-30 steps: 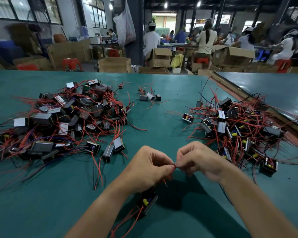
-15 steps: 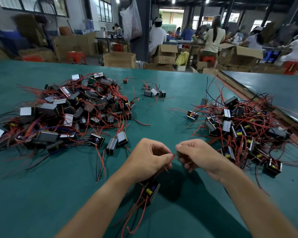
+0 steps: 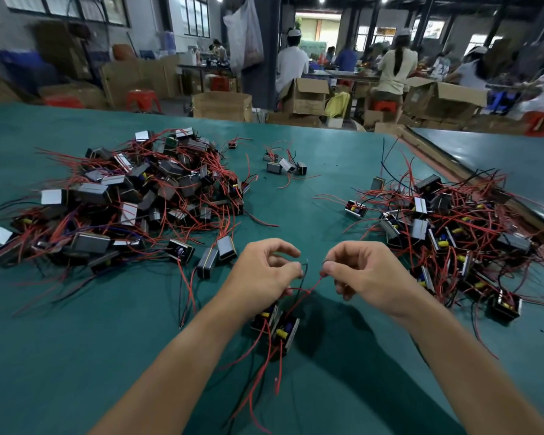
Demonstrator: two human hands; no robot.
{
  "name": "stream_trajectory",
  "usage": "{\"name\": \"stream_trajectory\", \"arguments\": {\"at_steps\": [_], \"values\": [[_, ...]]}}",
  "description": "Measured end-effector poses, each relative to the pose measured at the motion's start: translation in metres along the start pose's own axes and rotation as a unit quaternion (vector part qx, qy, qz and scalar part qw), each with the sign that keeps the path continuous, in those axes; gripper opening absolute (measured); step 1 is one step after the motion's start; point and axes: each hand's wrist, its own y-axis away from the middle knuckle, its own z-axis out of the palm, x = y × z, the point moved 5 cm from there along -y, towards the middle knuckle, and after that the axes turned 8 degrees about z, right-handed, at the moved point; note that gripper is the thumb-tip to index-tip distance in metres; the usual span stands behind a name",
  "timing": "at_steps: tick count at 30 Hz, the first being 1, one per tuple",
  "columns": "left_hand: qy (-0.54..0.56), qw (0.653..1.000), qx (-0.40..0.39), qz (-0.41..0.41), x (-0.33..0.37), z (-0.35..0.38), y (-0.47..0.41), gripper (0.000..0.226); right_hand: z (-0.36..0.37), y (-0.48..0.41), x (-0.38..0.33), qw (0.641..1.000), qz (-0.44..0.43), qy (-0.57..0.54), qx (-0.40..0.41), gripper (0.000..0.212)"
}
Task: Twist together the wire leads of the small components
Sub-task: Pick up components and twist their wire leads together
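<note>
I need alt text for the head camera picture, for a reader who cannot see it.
Two hands work over a green table: the left hand pinches a black lead, the right hand a red lead, above two small components. More such components lie in a left pile and a right pile.

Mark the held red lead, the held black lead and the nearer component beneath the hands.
red lead [image 3: 316, 283]: head view, mid-span below right hand [image 3: 366, 273].
black lead [image 3: 305, 273]: head view, stretch beside left hand [image 3: 264, 274].
nearer component [image 3: 284, 331]: head view, yellow-marked face.
</note>
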Motion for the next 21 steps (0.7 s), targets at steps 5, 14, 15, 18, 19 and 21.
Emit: {"name": "stream_trajectory", "arguments": {"at_steps": [5, 14, 15, 18, 19, 21], "values": [[-0.182, 0.981, 0.016, 0.07, 0.01, -0.017, 0.001, 0.009, -0.003, 0.0, 0.003, 1.0, 0.018, -0.019, 0.0, 0.013], [-0.242, 0.952, -0.118, 0.147, 0.02, -0.002, 0.01, 0.006, -0.003, -0.005, 0.006, 0.999, 0.0, -0.03, 0.02, 0.016], [-0.224, 0.958, -0.109, 0.144, 0.019, -0.002, 0.009, 0.002, -0.003, -0.005, 0.006, 0.999, 0.001, -0.031, 0.017, 0.015], [-0.186, 0.974, -0.055, 0.116, 0.012, -0.007, 0.003, 0.007, -0.001, -0.003, 0.006, 1.0, -0.001, -0.024, -0.005, 0.016], [-0.179, 0.977, -0.043, 0.109, 0.01, -0.009, 0.002, 0.008, 0.0, -0.002, 0.006, 1.0, -0.01, -0.019, -0.014, 0.017], [-0.173, 0.979, -0.037, 0.098, 0.007, -0.008, 0.002, 0.011, -0.001, -0.001, 0.005, 0.999, -0.035, -0.004, -0.013, 0.018]]}}
